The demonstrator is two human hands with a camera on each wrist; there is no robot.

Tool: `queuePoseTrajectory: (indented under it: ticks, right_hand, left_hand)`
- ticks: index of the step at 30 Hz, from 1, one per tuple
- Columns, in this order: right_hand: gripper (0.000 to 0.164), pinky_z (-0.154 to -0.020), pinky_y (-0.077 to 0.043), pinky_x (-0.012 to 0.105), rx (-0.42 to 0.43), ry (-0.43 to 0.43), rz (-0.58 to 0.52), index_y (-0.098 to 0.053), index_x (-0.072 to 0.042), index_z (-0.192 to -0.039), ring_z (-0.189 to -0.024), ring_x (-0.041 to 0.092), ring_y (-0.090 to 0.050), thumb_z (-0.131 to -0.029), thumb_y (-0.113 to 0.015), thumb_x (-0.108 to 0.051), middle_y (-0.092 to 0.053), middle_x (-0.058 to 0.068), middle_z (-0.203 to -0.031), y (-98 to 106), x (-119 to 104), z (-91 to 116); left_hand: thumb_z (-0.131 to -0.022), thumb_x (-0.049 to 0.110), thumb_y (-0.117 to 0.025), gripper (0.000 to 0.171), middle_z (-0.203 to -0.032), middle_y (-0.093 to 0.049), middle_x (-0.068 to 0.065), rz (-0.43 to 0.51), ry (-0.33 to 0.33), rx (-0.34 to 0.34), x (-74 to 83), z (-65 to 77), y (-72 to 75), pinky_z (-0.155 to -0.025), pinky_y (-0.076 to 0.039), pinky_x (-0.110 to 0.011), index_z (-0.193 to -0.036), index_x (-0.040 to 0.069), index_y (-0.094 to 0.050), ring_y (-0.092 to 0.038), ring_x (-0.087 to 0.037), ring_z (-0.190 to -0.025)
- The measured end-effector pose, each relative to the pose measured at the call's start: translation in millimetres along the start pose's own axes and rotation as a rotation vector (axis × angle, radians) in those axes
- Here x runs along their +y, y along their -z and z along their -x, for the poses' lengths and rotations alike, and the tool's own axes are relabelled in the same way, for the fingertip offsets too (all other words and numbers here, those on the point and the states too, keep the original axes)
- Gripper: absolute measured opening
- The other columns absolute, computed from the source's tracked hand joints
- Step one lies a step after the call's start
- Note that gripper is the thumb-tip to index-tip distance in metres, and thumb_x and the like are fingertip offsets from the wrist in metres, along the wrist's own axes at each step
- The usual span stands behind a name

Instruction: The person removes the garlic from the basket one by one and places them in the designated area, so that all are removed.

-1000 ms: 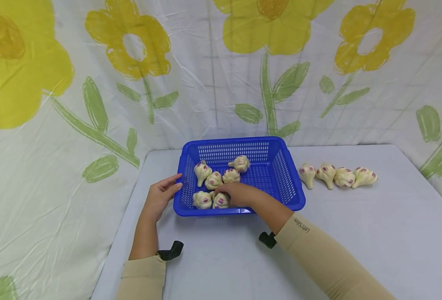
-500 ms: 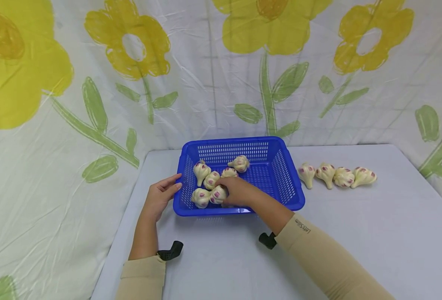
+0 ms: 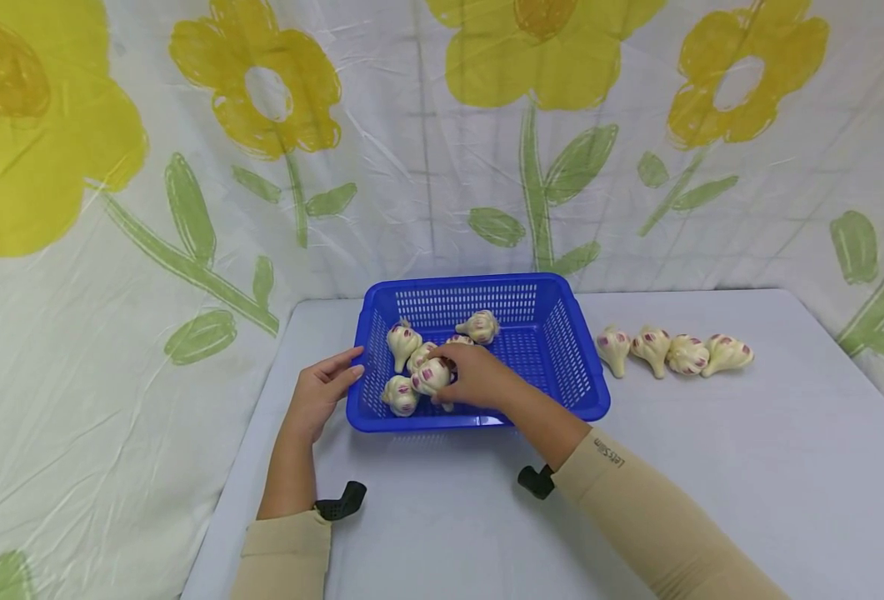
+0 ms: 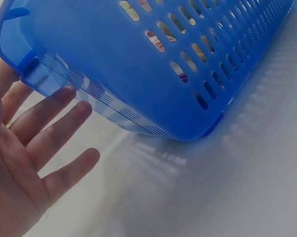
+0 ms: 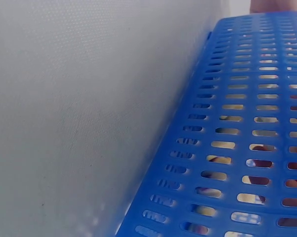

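Within the blue plastic basket, my right hand pinches a white garlic bulb with purple patches. A second garlic bulb lies to its left, and others sit behind it, partly covered by the held bulb and the hand. My left hand is at the basket's left rim, thumb and index fingertip touching it; in the left wrist view its fingers are extended beside the basket wall. The right wrist view shows the slotted basket wall, which mostly hides the right hand.
Several garlic bulbs lie in a row on the white table, right of the basket. A white cloth with painted yellow flowers hangs behind the table. Another garlic bulb lies toward the basket's back.
My right hand has gripped a garlic bulb at the basket's front and moved it slightly up and to the left. The left hand and basket have stayed in place.
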State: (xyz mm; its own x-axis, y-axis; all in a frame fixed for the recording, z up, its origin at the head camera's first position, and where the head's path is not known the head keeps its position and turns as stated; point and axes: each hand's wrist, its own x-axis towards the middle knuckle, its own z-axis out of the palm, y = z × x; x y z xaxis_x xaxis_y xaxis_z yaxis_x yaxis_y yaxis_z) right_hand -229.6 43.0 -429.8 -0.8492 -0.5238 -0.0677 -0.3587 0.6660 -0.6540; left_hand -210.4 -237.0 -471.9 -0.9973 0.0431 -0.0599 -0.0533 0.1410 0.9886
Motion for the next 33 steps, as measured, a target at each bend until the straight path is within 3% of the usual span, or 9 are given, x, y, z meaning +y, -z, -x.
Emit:
queuePoseTrajectory:
  ticks: [8, 14, 27, 33]
  right_hand:
    - [0.065, -0.09, -0.054, 0.034, 0.073, 0.062, -0.03, -0.062, -0.014, -0.132, -0.104, 0.014, -0.063, -0.075, -0.086, -0.034, -0.068, 0.0, -0.119, 2, -1, -1]
    - [0.064, -0.09, -0.055, 0.034, 0.101, 0.042, -0.056, -0.061, -0.016, -0.133, -0.104, 0.014, -0.064, -0.077, -0.084, -0.038, -0.068, -0.002, -0.121, 3, -2, 1]
    - [0.056, -0.1, -0.052, 0.037, 0.193, 0.028, -0.277, -0.06, -0.023, -0.133, -0.117, 0.019, -0.061, -0.081, -0.082, -0.03, -0.063, -0.001, -0.128, 12, 4, 9]
    - [0.056, -0.096, -0.054, 0.038, 0.262, 0.033, -0.359, -0.059, -0.022, -0.132, -0.118, 0.023, -0.061, -0.082, -0.082, -0.024, -0.062, 0.001, -0.127, 28, 13, 18]
  left_hand:
    - [-0.094, 0.029, -0.068, 0.05, -0.137, -0.058, -0.02, 0.015, -0.012, 0.0, -1.6, -0.8, 1.1, -0.084, -0.057, -0.022, -0.137, 0.006, -0.058, -0.069, -0.004, -0.098]
    - [-0.094, 0.03, -0.068, 0.05, -0.135, -0.059, -0.021, 0.011, -0.018, 0.008, -2.8, -0.3, 1.6, -0.083, -0.057, -0.022, -0.137, 0.006, -0.058, -0.069, -0.005, -0.098]
    - [-0.092, 0.035, -0.07, 0.053, -0.136, -0.06, -0.017, -0.001, -0.002, 0.015, -3.7, -0.7, 1.0, -0.084, -0.058, -0.024, -0.137, 0.009, -0.059, -0.069, -0.005, -0.099]
    - [-0.093, 0.031, -0.069, 0.051, -0.135, -0.06, -0.02, 0.003, -0.004, 0.011, -1.9, -0.1, -0.9, -0.084, -0.058, -0.024, -0.137, 0.008, -0.058, -0.069, -0.006, -0.098]
